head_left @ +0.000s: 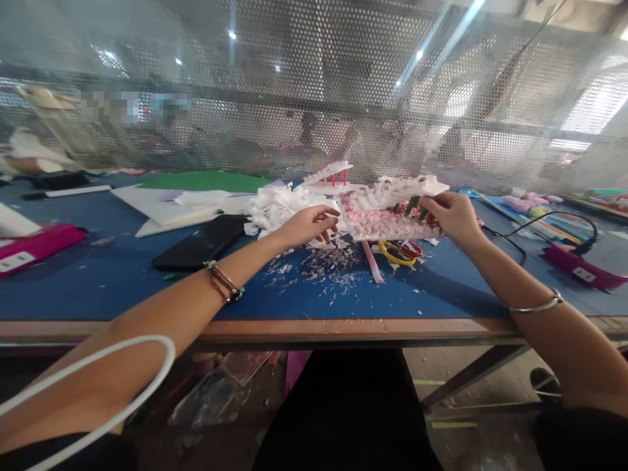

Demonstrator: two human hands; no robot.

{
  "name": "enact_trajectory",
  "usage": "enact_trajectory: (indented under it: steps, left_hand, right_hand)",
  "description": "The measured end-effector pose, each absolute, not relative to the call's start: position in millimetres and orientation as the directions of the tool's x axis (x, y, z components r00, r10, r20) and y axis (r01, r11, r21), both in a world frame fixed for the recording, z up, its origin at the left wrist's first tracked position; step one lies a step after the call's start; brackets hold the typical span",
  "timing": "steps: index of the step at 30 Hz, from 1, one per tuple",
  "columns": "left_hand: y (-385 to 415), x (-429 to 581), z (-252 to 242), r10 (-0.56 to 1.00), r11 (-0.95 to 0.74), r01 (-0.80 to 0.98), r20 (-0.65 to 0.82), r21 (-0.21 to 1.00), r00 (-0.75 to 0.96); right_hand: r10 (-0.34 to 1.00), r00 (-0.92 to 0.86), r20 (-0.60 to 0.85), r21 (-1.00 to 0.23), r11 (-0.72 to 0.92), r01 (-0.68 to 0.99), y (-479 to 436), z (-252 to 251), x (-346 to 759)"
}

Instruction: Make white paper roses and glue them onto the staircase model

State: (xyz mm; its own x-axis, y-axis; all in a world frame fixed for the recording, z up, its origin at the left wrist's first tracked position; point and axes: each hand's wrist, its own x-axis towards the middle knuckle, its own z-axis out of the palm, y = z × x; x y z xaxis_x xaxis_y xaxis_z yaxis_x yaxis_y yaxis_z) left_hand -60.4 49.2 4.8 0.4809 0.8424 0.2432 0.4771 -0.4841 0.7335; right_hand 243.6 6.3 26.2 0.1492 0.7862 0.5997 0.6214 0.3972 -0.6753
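Observation:
My right hand (454, 212) pinches the right corner of a white foam-like model piece (375, 226), raised above the table. Its face is covered with crumpled pink bits, and a white upper layer runs along its back. Green strips (413, 204) stand out near my right fingers. My left hand (314, 226) reaches toward the piece's left edge with its fingers loosely spread and nothing between them. Beside that hand lies a heap of torn white paper (269, 208). Under the piece are yellow-handled scissors (396, 254) and a pink stick (373, 263).
A black phone-like slab (203, 241) lies to the left, with green sheet (201, 181) and white board behind. Small scraps (331, 265) litter the blue tabletop (275, 301). Magenta power strips (586, 267) sit at both sides, a cable on the right. A perforated metal screen (304, 85) stands behind.

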Motion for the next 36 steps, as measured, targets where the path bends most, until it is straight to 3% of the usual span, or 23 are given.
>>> enact_trajectory:
  steps: [5,9,12,18,26,29,33,36]
  left_hand:
    - [46,-58,1,0.687,-0.725,0.626,0.371,0.288,0.625]
    - [42,-53,-2,0.547,-0.836,0.523,0.324,0.166,0.772]
    - [45,-46,-5,0.486,-0.874,0.467,0.248,0.135,0.838]
    - [76,-29,-11,0.637,-0.769,0.624,0.235,0.136,0.734]
    - [83,-2,1,0.636,-0.765,0.638,0.260,0.088,0.727]
    - [67,14,9,0.543,-0.836,0.542,0.256,0.083,0.800]
    - [47,37,11,0.212,-0.970,0.193,0.121,0.150,0.970]
    - [45,50,10,0.196,-0.979,0.191,0.065,0.072,0.978]
  right_hand:
    - [0.682,0.341,0.647,-0.743,0.463,0.484,12,37,264]
    - [0.665,0.400,0.631,-0.775,0.509,0.376,16,42,276]
    - [0.668,0.393,0.632,-0.774,0.522,0.359,16,43,278]
    - [0.697,0.361,0.620,-0.783,0.514,0.351,14,39,271]
    - [0.685,0.366,0.630,-0.772,0.507,0.383,14,38,273]
    - [0.683,0.369,0.630,-0.773,0.505,0.384,16,37,274]
    - [0.685,0.358,0.635,-0.766,0.500,0.403,16,35,273]
    - [0.691,0.354,0.630,-0.769,0.490,0.412,15,36,272]
